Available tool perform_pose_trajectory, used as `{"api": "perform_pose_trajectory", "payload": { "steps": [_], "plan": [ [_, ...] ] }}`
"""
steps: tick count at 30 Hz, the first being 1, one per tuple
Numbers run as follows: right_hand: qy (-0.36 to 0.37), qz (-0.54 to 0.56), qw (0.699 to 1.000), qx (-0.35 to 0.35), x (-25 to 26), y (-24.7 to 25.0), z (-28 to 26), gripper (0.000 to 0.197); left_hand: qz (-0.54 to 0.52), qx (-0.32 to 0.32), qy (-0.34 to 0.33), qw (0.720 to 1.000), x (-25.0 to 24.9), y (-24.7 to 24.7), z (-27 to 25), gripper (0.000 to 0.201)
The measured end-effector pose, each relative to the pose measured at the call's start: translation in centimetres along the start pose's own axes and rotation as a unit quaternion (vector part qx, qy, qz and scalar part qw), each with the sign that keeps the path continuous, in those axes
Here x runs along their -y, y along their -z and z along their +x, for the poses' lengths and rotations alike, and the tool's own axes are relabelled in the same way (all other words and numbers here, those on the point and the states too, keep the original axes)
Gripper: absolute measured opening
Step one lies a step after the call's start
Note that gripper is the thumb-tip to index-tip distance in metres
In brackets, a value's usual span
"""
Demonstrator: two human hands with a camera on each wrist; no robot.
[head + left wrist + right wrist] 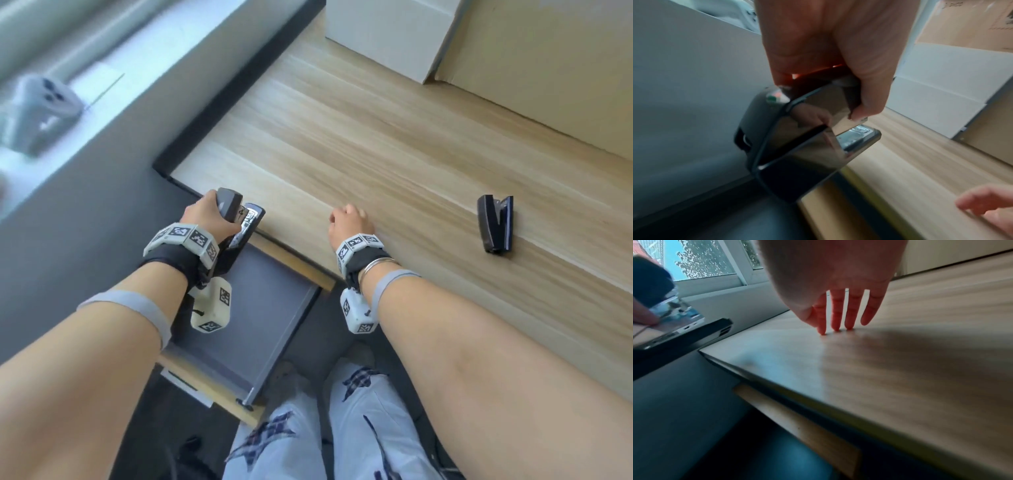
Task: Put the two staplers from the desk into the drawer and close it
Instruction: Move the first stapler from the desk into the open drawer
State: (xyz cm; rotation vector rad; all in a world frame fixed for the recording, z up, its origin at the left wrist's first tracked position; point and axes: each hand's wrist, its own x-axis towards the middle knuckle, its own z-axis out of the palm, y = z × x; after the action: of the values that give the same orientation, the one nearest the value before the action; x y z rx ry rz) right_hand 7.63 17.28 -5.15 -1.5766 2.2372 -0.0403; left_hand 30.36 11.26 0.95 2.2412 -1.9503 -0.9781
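Note:
My left hand point(205, 216) grips a large black stapler point(239, 219) with a chrome inside, held in the air over the desk's front left corner, just above the back of the open drawer point(260, 308). The left wrist view has fingers and thumb curled round the black stapler point(797, 146). A second, smaller black stapler point(496, 222) lies on the wooden desk point(376, 137) to the right. My right hand point(347, 222) rests near the desk's front edge, its straight fingertips point(835, 327) touching the wood, holding nothing.
The drawer has a grey floor and light wood sides, pulled out below the desk edge, nothing visible inside. A white box point(387, 34) and a cardboard box point(548, 68) stand at the back of the desk. A window sill with a grey device point(37, 109) lies left.

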Motion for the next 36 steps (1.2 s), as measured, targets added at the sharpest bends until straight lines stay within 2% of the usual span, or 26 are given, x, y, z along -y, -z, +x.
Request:
{"api": "perform_pose_trajectory", "payload": {
  "steps": [4,7,11,20,24,30,36],
  "plan": [
    [-0.007,0.018,0.997,-0.07,2.7,-2.1,0.3,0.027,-0.013,-0.007,0.066,0.998,6.2,-1.0,-0.2,0.038],
    [-0.01,0.02,0.993,-0.117,3.7,-3.5,0.9,0.035,0.01,0.023,0.107,0.994,9.7,-3.0,0.1,0.033],
    [-0.013,0.041,0.98,-0.193,4.2,-5.4,1.4,0.044,0.019,0.053,0.13,0.99,12.8,-6.5,1.4,0.038],
    [-0.005,-0.022,0.979,-0.201,3.5,-6.8,1.6,0.051,0.028,0.074,0.162,0.984,15.6,-12.8,5.0,0.035],
    [-0.007,-0.039,0.97,-0.238,3.5,-7.0,1.8,0.057,0.023,0.078,0.161,0.984,16.2,-14.5,6.9,0.034],
    [-0.001,-0.053,0.963,-0.265,3.5,-7.3,2.0,0.055,0.044,0.094,0.157,0.982,16.8,-16.2,9.9,0.044],
    [-0.005,-0.052,0.964,-0.261,3.5,-7.3,2.0,0.056,0.047,0.098,0.166,0.98,16.9,-17.5,11.7,0.053]
  ]
}}
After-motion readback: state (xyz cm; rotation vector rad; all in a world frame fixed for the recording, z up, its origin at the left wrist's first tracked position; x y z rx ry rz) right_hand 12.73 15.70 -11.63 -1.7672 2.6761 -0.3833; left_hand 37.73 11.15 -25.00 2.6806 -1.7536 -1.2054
